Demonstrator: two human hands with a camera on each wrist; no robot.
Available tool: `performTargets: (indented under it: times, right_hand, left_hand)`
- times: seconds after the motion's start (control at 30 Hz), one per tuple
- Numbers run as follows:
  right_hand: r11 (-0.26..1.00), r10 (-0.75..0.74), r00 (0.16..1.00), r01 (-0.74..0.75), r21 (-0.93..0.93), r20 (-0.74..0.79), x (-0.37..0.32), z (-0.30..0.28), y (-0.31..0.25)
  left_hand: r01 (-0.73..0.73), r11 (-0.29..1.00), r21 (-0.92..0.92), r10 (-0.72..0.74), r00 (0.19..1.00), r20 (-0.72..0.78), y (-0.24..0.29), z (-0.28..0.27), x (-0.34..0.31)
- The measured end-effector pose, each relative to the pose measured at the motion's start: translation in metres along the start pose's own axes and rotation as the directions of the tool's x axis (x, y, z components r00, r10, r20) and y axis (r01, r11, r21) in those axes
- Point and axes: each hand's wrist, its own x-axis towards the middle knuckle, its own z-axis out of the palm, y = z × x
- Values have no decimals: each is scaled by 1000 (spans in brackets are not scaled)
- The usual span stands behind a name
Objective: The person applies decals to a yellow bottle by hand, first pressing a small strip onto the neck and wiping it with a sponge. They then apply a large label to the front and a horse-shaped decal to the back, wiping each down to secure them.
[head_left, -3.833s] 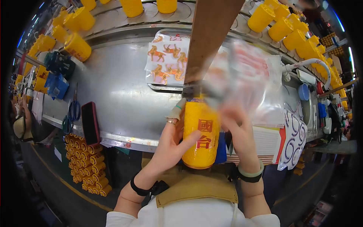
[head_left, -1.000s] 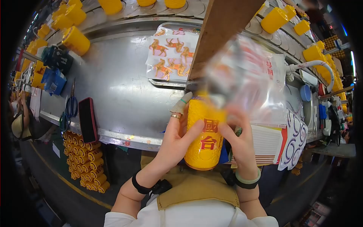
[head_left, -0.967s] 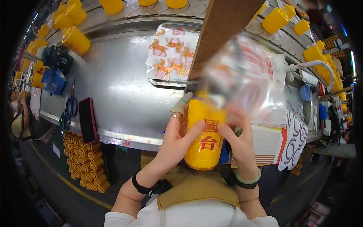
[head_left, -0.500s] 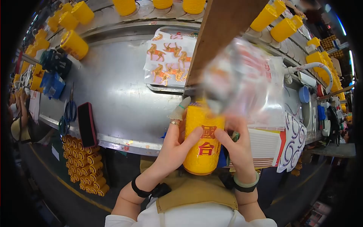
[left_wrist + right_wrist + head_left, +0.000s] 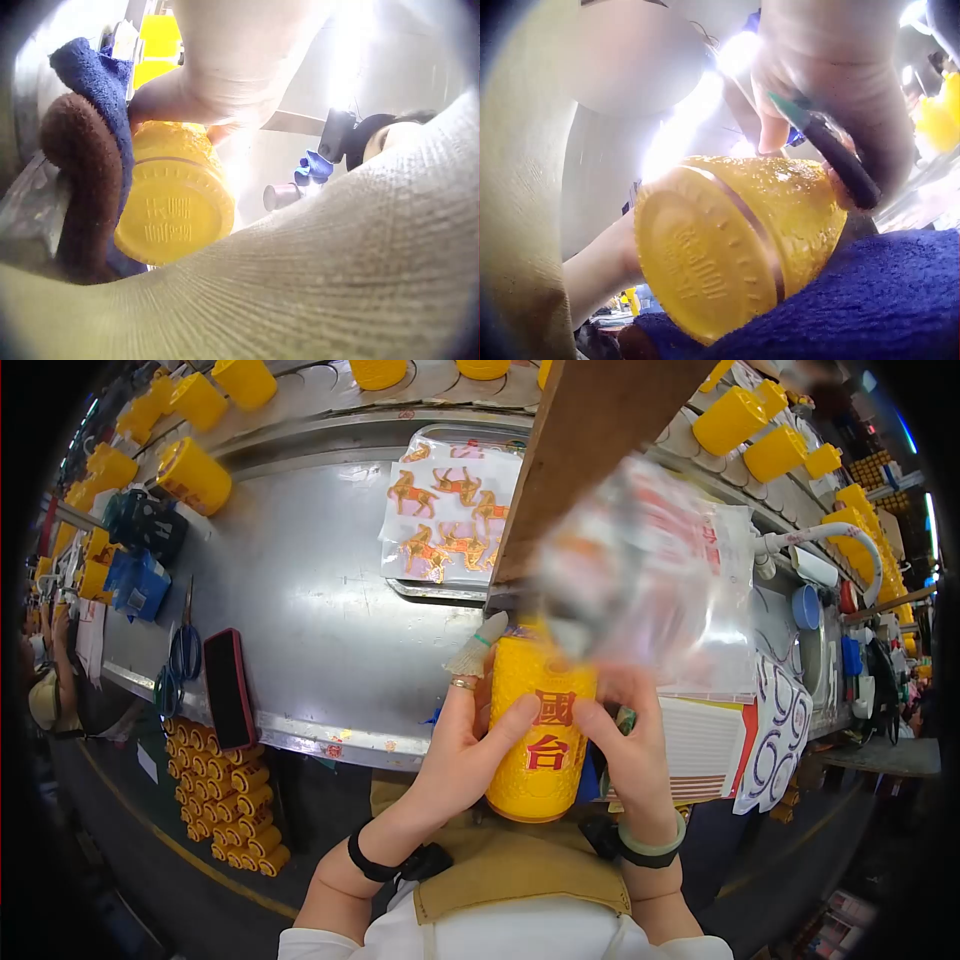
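A yellow bottle (image 5: 535, 790) with red characters lies between my two hands, its round base toward me. My left hand (image 5: 460, 755) holds its left side, thumb along the front. Pale fabric covers a left fingertip (image 5: 470, 650). My right hand (image 5: 635, 745) grips the right side, its thumb beside the upper character. In the right wrist view a dark stick with a green tip (image 5: 829, 146) lies against the right hand's fingers, by the bottle (image 5: 705, 255). A blue towel (image 5: 877, 285) is under the bottle. A blurred patch hides part of the bottle's top in the head view.
A brown beam (image 5: 580, 470) rises past the bottle's top. Horse stickers on sheets (image 5: 440, 510) lie in a tray. Scissors (image 5: 187, 650) and a phone (image 5: 230, 690) lie left on the metal table (image 5: 310, 610). Plastic-wrapped sheets (image 5: 700, 590) lie right. A conveyor (image 5: 440, 395) carries yellow bottles behind.
Since the oldest frame my right thumb has come onto the bottle's front beside the upper character. Over the last second the hands barely move, while bottles on the conveyor shift right.
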Motion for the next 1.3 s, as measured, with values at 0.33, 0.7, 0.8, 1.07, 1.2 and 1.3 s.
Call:
performTargets:
  times: [0.33, 0.7, 0.8, 1.07, 1.2, 1.3]
  right_hand:
    - [999, -25, 1000, 25, -23, -18, 0, 1, 1]
    - [996, -40, 999, 38, -79, -26, 1, 4, 0]
    - [996, -45, 999, 43, -78, -25, 1, 4, -1]
    - [997, -42, 999, 40, -62, -28, 1, 4, 1]
    - [996, -44, 998, 42, -74, -35, 0, 3, -2]
    - [992, 22, 999, -26, -127, -38, 1, -12, -8]
  left_hand:
    - [-7, 1000, -14, 7, 1000, 6, 0, 0, 1]
    - [-58, 998, 18, 58, 998, -2, -7, 2, -1]
    - [-43, 999, -7, 43, 999, -13, -2, 5, -2]
    - [-41, 999, -6, 41, 999, -16, -3, 6, -2]
    - [-27, 999, -26, 26, 999, -35, -2, 7, -2]
    - [-45, 999, 12, 46, 999, -30, -3, 6, -1]
